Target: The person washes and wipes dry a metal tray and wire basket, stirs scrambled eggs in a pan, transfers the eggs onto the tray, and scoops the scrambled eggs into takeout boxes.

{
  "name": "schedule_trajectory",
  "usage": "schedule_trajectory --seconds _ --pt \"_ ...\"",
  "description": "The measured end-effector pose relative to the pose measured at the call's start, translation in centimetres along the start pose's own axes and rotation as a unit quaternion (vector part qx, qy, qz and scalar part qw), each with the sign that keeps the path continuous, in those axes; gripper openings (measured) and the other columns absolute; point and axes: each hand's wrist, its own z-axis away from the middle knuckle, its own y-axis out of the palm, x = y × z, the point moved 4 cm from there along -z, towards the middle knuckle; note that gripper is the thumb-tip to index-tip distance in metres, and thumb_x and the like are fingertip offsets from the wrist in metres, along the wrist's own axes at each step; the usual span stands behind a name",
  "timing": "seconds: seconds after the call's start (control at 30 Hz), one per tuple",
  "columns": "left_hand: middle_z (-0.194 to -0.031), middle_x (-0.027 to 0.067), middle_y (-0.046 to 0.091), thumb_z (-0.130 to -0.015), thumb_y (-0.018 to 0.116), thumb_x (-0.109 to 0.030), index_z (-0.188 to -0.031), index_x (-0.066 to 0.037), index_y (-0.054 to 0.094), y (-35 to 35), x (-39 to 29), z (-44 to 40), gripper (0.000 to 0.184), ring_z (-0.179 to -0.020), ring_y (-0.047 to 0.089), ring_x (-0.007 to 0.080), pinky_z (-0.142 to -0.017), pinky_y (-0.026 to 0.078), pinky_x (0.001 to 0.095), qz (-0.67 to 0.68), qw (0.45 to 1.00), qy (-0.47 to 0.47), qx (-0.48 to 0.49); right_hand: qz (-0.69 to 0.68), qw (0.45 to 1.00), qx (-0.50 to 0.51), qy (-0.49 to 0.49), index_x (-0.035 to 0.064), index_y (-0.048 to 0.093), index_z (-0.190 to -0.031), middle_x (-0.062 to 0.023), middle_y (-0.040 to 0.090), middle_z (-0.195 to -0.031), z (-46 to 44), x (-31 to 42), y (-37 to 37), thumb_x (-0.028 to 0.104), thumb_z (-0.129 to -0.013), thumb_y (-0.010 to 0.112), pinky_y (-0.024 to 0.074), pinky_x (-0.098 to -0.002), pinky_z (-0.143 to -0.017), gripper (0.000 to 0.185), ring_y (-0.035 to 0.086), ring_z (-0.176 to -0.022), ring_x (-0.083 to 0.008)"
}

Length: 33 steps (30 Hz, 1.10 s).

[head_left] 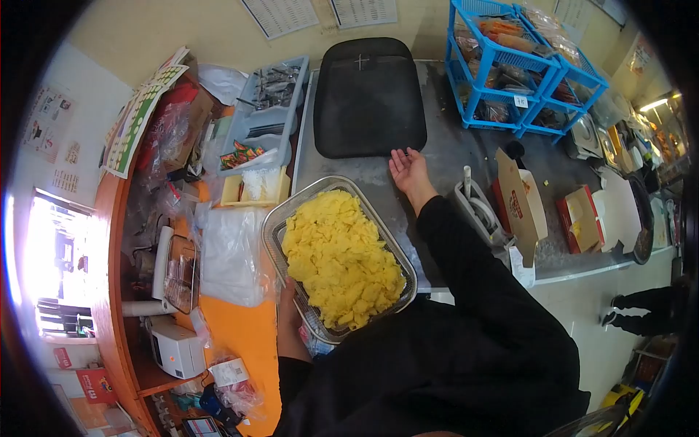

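Note:
My left hand [288, 325] grips the near left side of a rectangular metal mesh tray [401, 251]. Heaped in that tray is yellow, lumpy food [338, 255] that looks like scrambled egg. The tray is tilted, its far end beside the grey counter. My right hand [410, 175] is open and palm up over the counter, its fingertips close to the near edge of a black rounded board or lid [370, 102]; whether they touch it I cannot tell. Part of my left hand is hidden under the tray.
A blue cutlery bin [300, 73] stands at the back left, above clear plastic bags [233, 251] on an orange surface. Blue stacked baskets [502, 73] hold packets at the back right. Open cardboard food boxes [524, 200] line the counter's right side. A person's legs [648, 309] show at far right.

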Motion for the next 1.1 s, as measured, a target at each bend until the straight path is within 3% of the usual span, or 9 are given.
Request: schedule_trajectory --seconds 0.1,0.2,0.3,0.5,0.6,0.8,0.9,1.0,1.1 --pt "-0.125 0.0139 0.050 -0.088 0.052 -0.051 -0.134 -0.002 0.037 1.5 -0.5 0.0 0.068 -0.111 0.053 0.0264 -0.088 0.046 0.0379 0.002 1.000 -0.011 -0.008 -0.019 1.000 0.010 0.011 0.0118 0.052 -0.093 -0.0017 0.058 -0.090 -1.8 0.4 1.1 0.020 -0.087 0.055 0.0452 -0.0367 -0.085 0.011 0.060 -0.096 -0.0206" --pt "-0.125 0.0127 0.051 -0.088 0.051 -0.053 -0.134 -0.003 0.036 -0.7 1.0 -2.2 0.070 -0.112 0.052 0.0254 -0.089 0.045 0.0367 -0.082 0.994 -0.053 -0.042 -0.033 0.999 0.002 0.000 0.0119 0.052 -0.089 -0.0011 0.058 -0.087 -4.6 0.4 1.3 0.020 -0.085 0.057 0.0459 -0.0356 -0.082 0.010 0.060 -0.091 -0.0189" --pt "-0.125 0.0121 0.051 -0.087 0.051 -0.055 -0.134 -0.003 0.036 -1.3 2.3 -4.5 0.072 -0.112 0.052 0.0249 -0.089 0.045 0.0355 -0.039 0.997 -0.051 -0.042 -0.013 0.999 -0.022 0.029 0.0120 0.052 -0.085 -0.0009 0.057 -0.084 -3.7 0.7 2.4 0.020 -0.084 0.059 0.0462 -0.0363 -0.078 0.011 0.060 -0.085 -0.0173" --pt "-0.128 0.0126 0.048 -0.091 0.046 -0.052 -0.135 -0.001 0.034 3.0 -0.6 -5.2 0.068 -0.112 0.051 0.0255 -0.090 0.045 0.0364 -0.081 0.996 -0.018 -0.028 0.128 0.988 -0.038 0.078 0.0106 0.050 -0.087 -0.0011 0.053 -0.075 -3.5 1.1 2.7 0.040 -0.084 0.064 0.0458 -0.0371 -0.074 0.033 0.058 -0.076 -0.0183" --pt "-0.129 0.0130 0.047 -0.092 0.045 -0.049 -0.135 -0.001 0.033 3.6 -0.3 -7.8 0.065 -0.114 0.051 0.0252 -0.091 0.044 0.0367 -0.066 0.997 -0.045 0.006 0.189 0.980 0.045 -0.035 0.0087 0.050 -0.091 -0.0020 0.054 -0.075 -1.1 1.9 5.2 0.049 -0.088 0.055 0.0456 -0.0369 -0.074 0.041 0.057 -0.074 -0.0192" --pt "-0.128 0.0131 0.049 -0.093 0.044 -0.047 -0.133 0.000 0.035 8.9 -2.9 -10.3 0.063 -0.112 0.052 0.0237 -0.092 0.044 0.0347 -0.099 0.993 -0.056 -0.025 0.182 0.950 0.194 -0.166 0.0065 0.054 -0.085 -0.0050 0.057 -0.073 3.9 5.2 10.5 0.046 -0.095 0.041 0.0472 -0.0345 -0.071 0.042 0.061 -0.076 -0.0220" --pt "-0.127 0.0139 0.050 -0.093 0.044 -0.048 -0.132 0.001 0.038 10.8 -3.3 -13.8 0.063 -0.111 0.052 0.0244 -0.091 0.044 0.0347 -0.140 0.989 -0.017 0.042 0.149 0.940 0.224 -0.211 0.0022 0.053 -0.083 -0.0078 0.057 -0.068 7.7 7.0 12.7 0.043 -0.095 0.042 0.0510 -0.0313 -0.063 0.044 0.064 -0.069 -0.0232" --pt "-0.124 0.0146 0.052 -0.093 0.045 -0.048 -0.129 0.003 0.042 10.4 -1.2 -21.2 0.063 -0.111 0.053 0.0248 -0.091 0.043 0.0345 -0.124 0.988 -0.062 0.072 0.156 0.928 0.265 -0.209 0.0047 0.056 -0.083 -0.0069 0.059 -0.069 10.8 8.4 15.1 0.039 -0.096 0.041 0.0519 -0.0320 -0.069 0.040 0.065 -0.075 -0.0237" --pt "-0.122 0.0163 0.054 -0.093 0.045 -0.048 -0.127 0.005 0.044 14.0 -3.5 -25.1 0.064 -0.110 0.053 0.0250 -0.090 0.042 0.0348 -0.204 0.977 -0.042 0.037 0.159 0.917 0.293 -0.219 0.0035 0.057 -0.084 -0.0076 0.060 -0.068 12.8 9.6 18.4 0.037 -0.096 0.043 0.0530 -0.0331 -0.070 0.039 0.066 -0.077 -0.0251"
